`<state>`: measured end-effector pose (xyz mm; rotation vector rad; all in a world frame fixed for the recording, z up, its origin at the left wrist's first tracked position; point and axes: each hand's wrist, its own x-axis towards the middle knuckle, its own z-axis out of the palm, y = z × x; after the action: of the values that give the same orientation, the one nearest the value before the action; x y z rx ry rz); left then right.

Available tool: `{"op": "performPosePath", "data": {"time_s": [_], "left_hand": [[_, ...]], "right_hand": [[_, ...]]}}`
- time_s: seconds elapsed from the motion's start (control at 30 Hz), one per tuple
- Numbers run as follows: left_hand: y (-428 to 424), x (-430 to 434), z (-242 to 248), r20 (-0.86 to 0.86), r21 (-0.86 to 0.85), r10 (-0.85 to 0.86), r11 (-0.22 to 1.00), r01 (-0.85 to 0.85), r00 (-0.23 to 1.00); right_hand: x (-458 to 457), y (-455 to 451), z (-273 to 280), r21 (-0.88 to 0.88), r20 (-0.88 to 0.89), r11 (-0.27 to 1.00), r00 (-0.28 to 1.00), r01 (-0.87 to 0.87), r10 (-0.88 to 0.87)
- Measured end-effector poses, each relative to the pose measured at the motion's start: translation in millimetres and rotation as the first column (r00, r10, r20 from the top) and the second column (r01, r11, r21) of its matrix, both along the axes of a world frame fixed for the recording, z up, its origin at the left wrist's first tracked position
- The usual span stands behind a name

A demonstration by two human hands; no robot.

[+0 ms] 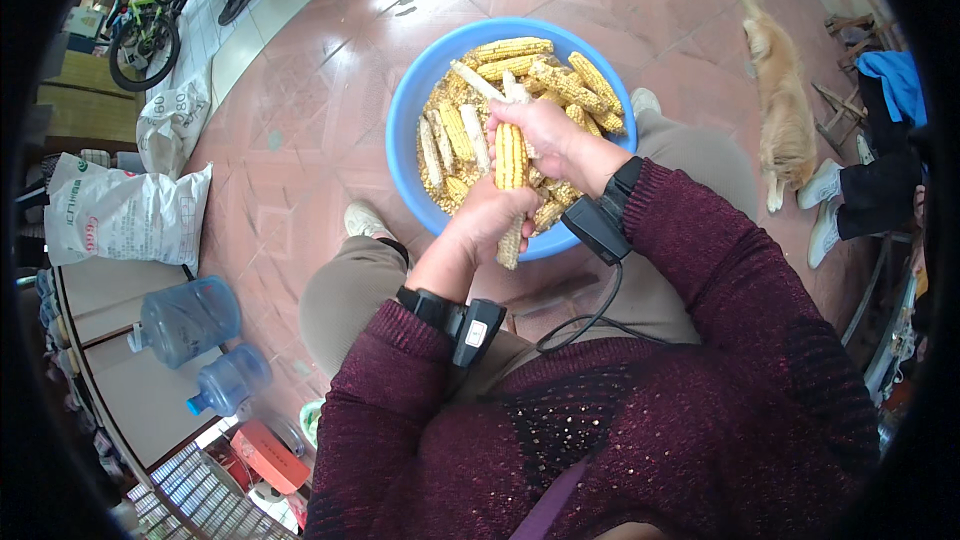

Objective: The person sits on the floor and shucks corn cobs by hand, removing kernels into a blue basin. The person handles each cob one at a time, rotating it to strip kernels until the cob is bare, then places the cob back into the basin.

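A dried corn cob [510, 157], yellow kernels on its upper part and bare at the lower end, stands between my hands. My left hand [495, 214] is closed round its lower part. At its upper end, my right hand [544, 135] has its fingers closed; a pale stripped cob [477, 80] juts out from there, and I cannot tell if that hand grips it or the yellow one. Beneath both hands is a blue plastic basin [401, 157] holding loose kernels, stripped cobs and several yellow cobs [592, 82].
A tan dog [784, 97] lies on the tiled floor at the right, beside another person's white shoes [823, 232]. Water jugs [191, 319], a white woven sack [127, 214] and a red box [270, 456] are at the left. My knees flank the basin; a cable hangs from my right wrist.
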<state>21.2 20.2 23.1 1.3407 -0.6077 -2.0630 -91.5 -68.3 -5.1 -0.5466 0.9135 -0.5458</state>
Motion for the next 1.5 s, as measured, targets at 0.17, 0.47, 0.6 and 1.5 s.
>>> {"op": "performPosePath", "data": {"time_s": [0.17, 0.47, 0.6, 1.5], "left_hand": [[3, -10, 3, 0.185, 0.013, -0.018, 1.0, 0.016, 0.983], [8, -2, 2, 0.275, -0.005, -0.094, 0.995, 0.099, 0.957], [4, 15, 3, -0.05, -0.033, 0.041, 0.999, -0.043, 0.998], [0, 12, -12, 0.516, -0.188, -0.11, 0.953, 0.237, 0.85]], "right_hand": [[-6, -6, -1, 0.122, 0.008, 0.992, 0.999, -0.039, 0.038], [-9, -15, -17, 0.221, 0.017, 0.967, 0.992, -0.129, 0.128], [-15, -17, -2, 0.004, -0.116, 0.982, 0.975, -0.188, 0.187], [-30, -32, 4, -0.496, -0.495, 0.65, 0.803, -0.576, 0.332]]}}
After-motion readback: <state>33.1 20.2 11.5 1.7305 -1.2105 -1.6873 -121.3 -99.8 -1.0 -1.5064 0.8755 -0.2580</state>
